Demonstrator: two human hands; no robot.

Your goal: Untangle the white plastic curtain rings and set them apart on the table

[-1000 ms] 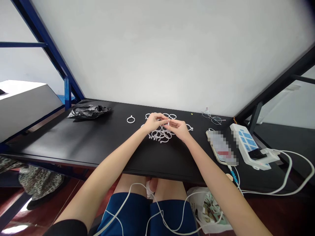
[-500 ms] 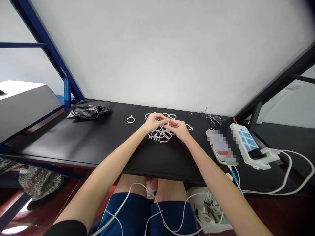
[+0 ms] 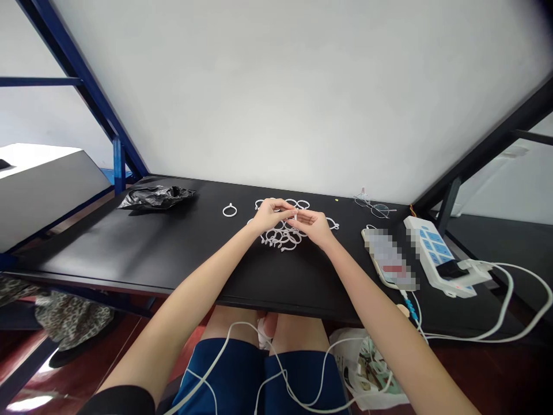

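- White ring pile (image 3: 284, 235) in the head view: over it, your left hand (image 3: 271, 215) and right hand (image 3: 314, 227) pinch a white piece (image 3: 295, 216), likely a ring edge-on.
- Keep pressure even from both sides; your fingers hide its ends, so go by feel.
- Widest room on the table (image 3: 173, 248) runs left of the pile, past a lone ring (image 3: 230, 216) toward the bag (image 3: 156, 197); the phone (image 3: 390, 259) limits its right, the front edge (image 3: 280, 309) lies nearer you.

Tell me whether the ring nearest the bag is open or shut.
It looks shut: the ring forms an unbroken loop, no gap visible.
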